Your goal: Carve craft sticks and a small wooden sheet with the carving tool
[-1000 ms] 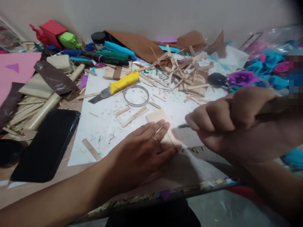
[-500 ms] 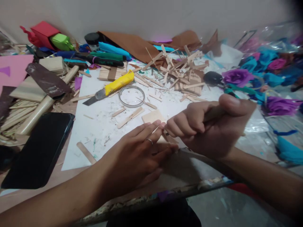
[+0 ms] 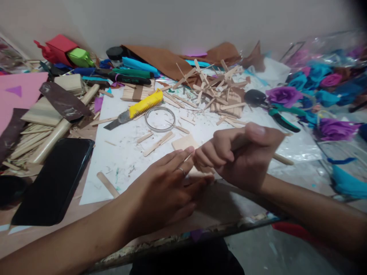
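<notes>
Clock directions are taken around the wooden piece. Farthest left, a pink sheet (image 3: 24, 89) lies between nine and ten o'clock, and below it a bundle of thin sticks (image 3: 33, 141) sits at nine. A black phone (image 3: 54, 181) lies face up a little below nine. A single flat stick (image 3: 107, 184) rests near eight, on the white paper (image 3: 124, 139). Between ten and eleven come a yellow cutter (image 3: 146, 104), blade pointing to the left, and just beside it a metal ring (image 3: 146, 119).

The left hand (image 3: 168, 181) lies at seven o'clock, fingers stretched out and thumb set apart, pressed over the pale wooden piece (image 3: 184, 142). That piece is at the centre, flat near the table's front edge, partly hidden by both hands.

A tangled heap of sticks (image 3: 210, 87) spreads toward one o'clock. The right hand (image 3: 239, 154), at three, is curled in a fist around a slim brownish tool (image 3: 238, 143), mostly hidden; whether its tip touches the wood cannot be told. At two o'clock, a purple paper flower (image 3: 285, 96) sits above a green-handled tool (image 3: 288, 121).
</notes>
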Demonstrator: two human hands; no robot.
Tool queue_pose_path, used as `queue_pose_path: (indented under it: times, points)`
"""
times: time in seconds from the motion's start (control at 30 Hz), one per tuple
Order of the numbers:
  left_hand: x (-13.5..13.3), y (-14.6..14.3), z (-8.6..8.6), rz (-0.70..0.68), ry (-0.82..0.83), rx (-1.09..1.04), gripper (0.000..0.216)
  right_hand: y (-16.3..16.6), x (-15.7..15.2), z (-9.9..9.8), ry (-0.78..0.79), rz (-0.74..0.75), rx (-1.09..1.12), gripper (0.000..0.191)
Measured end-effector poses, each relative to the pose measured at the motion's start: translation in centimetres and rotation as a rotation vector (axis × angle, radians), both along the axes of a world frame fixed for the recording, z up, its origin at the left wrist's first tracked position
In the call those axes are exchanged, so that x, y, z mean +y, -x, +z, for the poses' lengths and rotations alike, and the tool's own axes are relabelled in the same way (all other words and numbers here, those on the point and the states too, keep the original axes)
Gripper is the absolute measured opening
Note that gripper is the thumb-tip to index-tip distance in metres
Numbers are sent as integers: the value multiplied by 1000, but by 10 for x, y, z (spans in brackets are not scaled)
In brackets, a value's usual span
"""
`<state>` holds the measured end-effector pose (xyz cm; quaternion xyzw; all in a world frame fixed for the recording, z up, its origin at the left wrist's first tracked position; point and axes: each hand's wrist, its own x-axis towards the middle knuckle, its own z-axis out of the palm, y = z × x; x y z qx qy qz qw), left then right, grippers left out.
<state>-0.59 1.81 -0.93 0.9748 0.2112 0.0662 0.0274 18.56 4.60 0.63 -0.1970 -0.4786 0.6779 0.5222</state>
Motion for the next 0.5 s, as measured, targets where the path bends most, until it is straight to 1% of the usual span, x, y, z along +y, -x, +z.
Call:
queue_pose_path:
  times: [0.1, 0.17, 0.27, 0.33, 0.37, 0.43, 0.5]
  points:
    - [1, -1, 0, 6, -4, -22, 57, -1, 6, -3, 2, 35, 29, 72]
    - [0, -1, -1, 6, -3, -20, 58, -3, 6, 0, -12, 29, 53, 72]
    - [-1, 1, -3, 11, -17, -32, 61, -8, -2, 12, -69, -45, 77, 70]
    - [-2, 3, -3, 2, -37, -68, 62, -13, -8, 22, -51, -157, 10, 65]
    - [-2, 4, -3, -6, -41, -80, 63, -15, -10, 26, -61, -172, -1, 64]
    - [-2, 4, -3, -17, -40, -74, 66, -19, -11, 29, -45, -121, -28, 65]
    - [-2, 4, -2, -8, -37, -49, 67, -20, -9, 25, -26, -64, 43, 64]
